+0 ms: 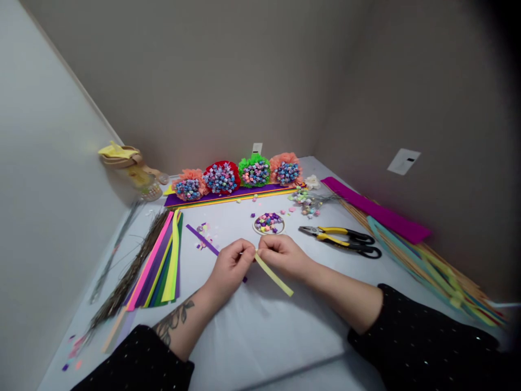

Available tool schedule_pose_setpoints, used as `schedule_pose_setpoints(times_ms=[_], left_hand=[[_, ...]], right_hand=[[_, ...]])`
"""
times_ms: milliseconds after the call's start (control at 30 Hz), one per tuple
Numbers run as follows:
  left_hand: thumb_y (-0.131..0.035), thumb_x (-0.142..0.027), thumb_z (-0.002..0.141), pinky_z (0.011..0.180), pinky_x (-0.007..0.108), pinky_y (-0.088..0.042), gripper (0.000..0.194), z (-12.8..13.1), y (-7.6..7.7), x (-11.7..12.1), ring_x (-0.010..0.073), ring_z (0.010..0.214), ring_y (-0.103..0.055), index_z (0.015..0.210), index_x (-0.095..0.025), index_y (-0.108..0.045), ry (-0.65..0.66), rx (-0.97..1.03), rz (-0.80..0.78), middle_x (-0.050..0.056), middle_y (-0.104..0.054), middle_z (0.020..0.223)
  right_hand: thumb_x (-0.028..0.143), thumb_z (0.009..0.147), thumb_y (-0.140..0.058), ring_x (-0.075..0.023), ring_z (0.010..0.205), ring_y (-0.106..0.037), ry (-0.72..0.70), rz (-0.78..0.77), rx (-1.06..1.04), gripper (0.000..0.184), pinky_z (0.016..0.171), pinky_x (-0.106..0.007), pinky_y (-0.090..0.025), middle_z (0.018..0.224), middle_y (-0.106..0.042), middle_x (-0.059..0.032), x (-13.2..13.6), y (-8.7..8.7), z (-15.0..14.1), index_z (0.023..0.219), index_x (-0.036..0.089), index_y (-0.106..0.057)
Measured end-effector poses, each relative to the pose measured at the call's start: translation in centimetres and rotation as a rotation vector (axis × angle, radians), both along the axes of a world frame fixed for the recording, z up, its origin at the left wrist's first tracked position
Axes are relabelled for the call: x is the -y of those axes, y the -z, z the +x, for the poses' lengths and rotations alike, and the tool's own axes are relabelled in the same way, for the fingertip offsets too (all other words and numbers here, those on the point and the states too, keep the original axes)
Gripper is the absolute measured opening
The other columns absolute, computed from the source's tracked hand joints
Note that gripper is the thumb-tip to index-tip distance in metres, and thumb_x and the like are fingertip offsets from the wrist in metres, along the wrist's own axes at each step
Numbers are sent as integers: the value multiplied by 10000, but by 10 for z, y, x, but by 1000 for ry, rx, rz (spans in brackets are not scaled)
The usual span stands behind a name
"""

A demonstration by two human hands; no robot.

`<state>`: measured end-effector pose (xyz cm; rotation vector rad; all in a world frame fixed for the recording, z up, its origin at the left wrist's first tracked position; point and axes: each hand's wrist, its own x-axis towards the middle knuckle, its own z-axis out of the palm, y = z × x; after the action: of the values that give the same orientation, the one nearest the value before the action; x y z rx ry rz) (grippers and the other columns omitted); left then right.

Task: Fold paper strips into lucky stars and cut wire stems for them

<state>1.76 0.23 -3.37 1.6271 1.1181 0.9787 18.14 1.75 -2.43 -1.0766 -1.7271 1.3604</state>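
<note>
A pale yellow paper strip [274, 276] is pinched at its upper end between my left hand [231, 265] and my right hand [283, 254]. Its free end hangs down toward the right. The fingertips of both hands meet and cover the pinched end, so its shape there is hidden. Under my left hand a purple paper strip [202, 239] lies on the table, partly covered. Just beyond my hands sits a small round dish [255, 228] filled with little folded paper stars [268, 221].
Pliers [342, 237] with yellow-black handles lie at right, near bundled sticks and a magenta sheet [378, 209]. Colored strips [157, 266] and dark stems [130, 271] lie at left. Several star-filled paper flowers [222, 177] line the back, beside a vase-like container [138, 168].
</note>
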Motion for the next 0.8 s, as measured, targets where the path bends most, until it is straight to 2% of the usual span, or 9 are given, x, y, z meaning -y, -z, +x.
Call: schedule_pose_setpoints(times_ms=[167, 300, 400, 500, 600, 667, 800], left_hand=[[-464, -334, 845, 577, 225, -358, 231, 0, -1, 0, 118, 600, -430, 677, -179, -494, -104, -72, 36, -27, -468, 623], [-473, -301, 836, 584, 229, -358, 212, 0, -1, 0, 121, 597, -444, 663, -182, -502, -163, -140, 86, -26, -479, 615], [-480, -302, 834, 589, 231, -367, 218, 1, 0, 1, 124, 596, -459, 655, -181, -513, -158, -142, 114, -24, -496, 608], [-478, -314, 846, 602, 230, -389, 210, 1, 1, 1, 132, 633, -496, 703, -178, -550, -159, -94, 101, -7, -543, 653], [-499, -280, 842, 661, 240, -422, 167, 0, 1, 0, 152, 758, -557, 884, -179, -625, -126, -59, 158, 32, -612, 811], [-509, -243, 841, 702, 251, -433, 212, 0, 0, 0, 160, 813, -571, 995, -196, -648, -83, -71, 231, 49, -625, 878], [-529, -220, 837, 725, 268, -446, 207, -1, 0, -1, 162, 796, -586, 956, -218, -698, -88, -93, 295, 51, -641, 839]], right_hand=[[324, 744, -482, -83, 501, -368, -66, -96, -49, 205, 476, -198, -301, 524, -424, 44, -3, -5, 0, 614, 166, -497], [356, 761, -498, -91, 522, -379, -50, -33, -4, 237, 492, -209, -308, 542, -428, 41, -4, -1, -1, 618, 167, -505], [320, 740, -542, -87, 517, -375, -19, -14, 39, 209, 490, -208, -300, 533, -434, 46, -4, 4, -2, 604, 164, -511], [275, 740, -522, -83, 512, -392, -16, -70, 1, 176, 494, -203, -309, 532, -458, 45, -5, 5, -3, 605, 164, -503], [262, 740, -502, -82, 499, -397, -17, -113, -59, 159, 492, -203, -311, 523, -465, 49, -6, 5, -3, 612, 170, -485], [261, 737, -497, -80, 487, -387, -17, -119, -73, 168, 485, -204, -304, 508, -455, 54, -7, 5, -3, 597, 175, -466], [250, 731, -502, -79, 480, -379, -27, -133, -64, 169, 482, -204, -299, 493, -457, 57, -7, 7, -3, 584, 175, -465]])
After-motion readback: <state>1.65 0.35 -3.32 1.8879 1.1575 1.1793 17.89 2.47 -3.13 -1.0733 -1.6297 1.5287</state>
